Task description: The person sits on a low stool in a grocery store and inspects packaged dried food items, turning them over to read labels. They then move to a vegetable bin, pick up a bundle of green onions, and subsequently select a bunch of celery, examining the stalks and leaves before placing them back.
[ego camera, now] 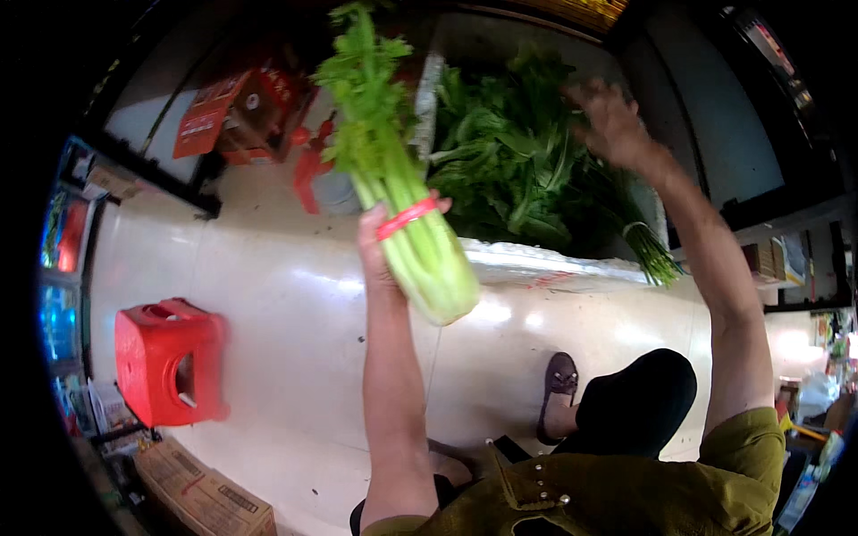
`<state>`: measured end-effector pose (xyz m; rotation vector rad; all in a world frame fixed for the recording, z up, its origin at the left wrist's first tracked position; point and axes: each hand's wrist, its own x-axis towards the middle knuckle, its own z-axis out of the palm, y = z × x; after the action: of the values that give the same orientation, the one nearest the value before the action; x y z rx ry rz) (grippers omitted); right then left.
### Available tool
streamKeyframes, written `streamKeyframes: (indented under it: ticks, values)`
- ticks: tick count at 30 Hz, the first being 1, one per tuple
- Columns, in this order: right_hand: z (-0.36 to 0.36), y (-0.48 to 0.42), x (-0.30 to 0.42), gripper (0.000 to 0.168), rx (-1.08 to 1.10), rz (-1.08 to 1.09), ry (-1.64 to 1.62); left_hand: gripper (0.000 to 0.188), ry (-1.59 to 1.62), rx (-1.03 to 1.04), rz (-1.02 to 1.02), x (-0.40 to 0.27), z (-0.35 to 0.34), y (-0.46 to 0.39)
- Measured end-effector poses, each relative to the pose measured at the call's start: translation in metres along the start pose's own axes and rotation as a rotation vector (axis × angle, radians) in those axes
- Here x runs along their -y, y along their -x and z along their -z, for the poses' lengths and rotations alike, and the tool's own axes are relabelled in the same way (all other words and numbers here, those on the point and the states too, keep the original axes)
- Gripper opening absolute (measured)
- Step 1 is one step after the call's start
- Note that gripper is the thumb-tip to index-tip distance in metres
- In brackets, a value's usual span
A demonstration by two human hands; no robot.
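My left hand [379,244] grips a bunch of celery [415,248] near its base, where a red band [406,218] is wrapped around the stalks. The leafy end points up and away from me. Over the right part of a white foam box [556,259], my right hand [606,124] is blurred, with fingers spread and no held thing visible. Leafy green vegetables [509,161] fill the box below it. A tied bundle of thin green stems [647,248] lies across the box's front right corner, to the near side of that hand.
A red plastic stool [167,362] stands on the tiled floor at the left. Opened red cardboard packaging [255,114] lies beyond it, near a black metal frame leg [208,201]. A cardboard box [204,492] is at the lower left. Shelves with goods line both sides.
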<state>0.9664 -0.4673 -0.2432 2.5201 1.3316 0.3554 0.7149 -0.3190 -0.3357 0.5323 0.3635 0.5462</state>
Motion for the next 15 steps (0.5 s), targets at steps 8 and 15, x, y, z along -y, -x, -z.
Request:
streamKeyframes:
  ticks: [8, 15]
  values:
    - [0.007, 0.074, 0.122, 0.108, 0.452, 0.311, -1.441, 0.038, -0.078, 0.116, -0.221, 0.019, 0.002, -0.023]
    - [0.016, 0.078, 0.104, 0.092, 0.221, 0.121, -1.536, 0.040, 0.254, 0.198, -0.223, 0.013, -0.051, -0.018]
